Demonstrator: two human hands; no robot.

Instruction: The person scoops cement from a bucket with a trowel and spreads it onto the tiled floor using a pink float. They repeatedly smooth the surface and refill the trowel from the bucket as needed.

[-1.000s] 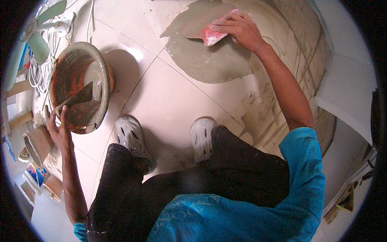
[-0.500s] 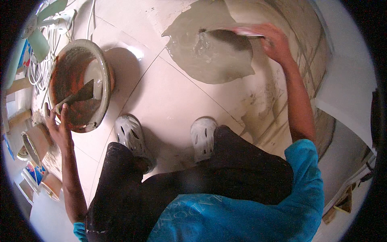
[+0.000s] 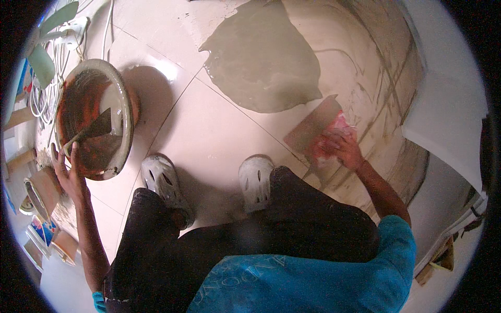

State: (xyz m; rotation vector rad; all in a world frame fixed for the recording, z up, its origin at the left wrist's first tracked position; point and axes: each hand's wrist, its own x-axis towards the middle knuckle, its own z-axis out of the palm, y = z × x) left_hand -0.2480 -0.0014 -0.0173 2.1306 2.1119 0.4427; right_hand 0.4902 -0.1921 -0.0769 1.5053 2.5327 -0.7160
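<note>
In my right hand (image 3: 342, 148) is a flat, broad-bladed trowel (image 3: 308, 125), low over the floor beside the puddle of wet grey mortar (image 3: 263, 60). Its pinkish-red part is smeared by motion under my fingers. My left hand (image 3: 70, 172) is at the near left rim of a mortar-crusted bucket (image 3: 128, 120). There its fingers close round the handle end of a small trowel (image 3: 96, 127), whose dark blade reaches into the bucket. Some grey mortar clings to the bucket's inner wall.
My white clogs (image 3: 162, 180) stand on the tiles between bucket and puddle. Loose white cables (image 3: 39, 99) and a pale green fan blade (image 3: 42, 65) lie at far left. Smaller tubs (image 3: 44, 193) sit beside my left arm. A white panel (image 3: 446, 135) bounds the right side.
My right hand has swept the broad trowel from over the mortar puddle toward me, onto the floor at its near right. My left hand keeps its place at the bucket; the view has shifted slightly.
</note>
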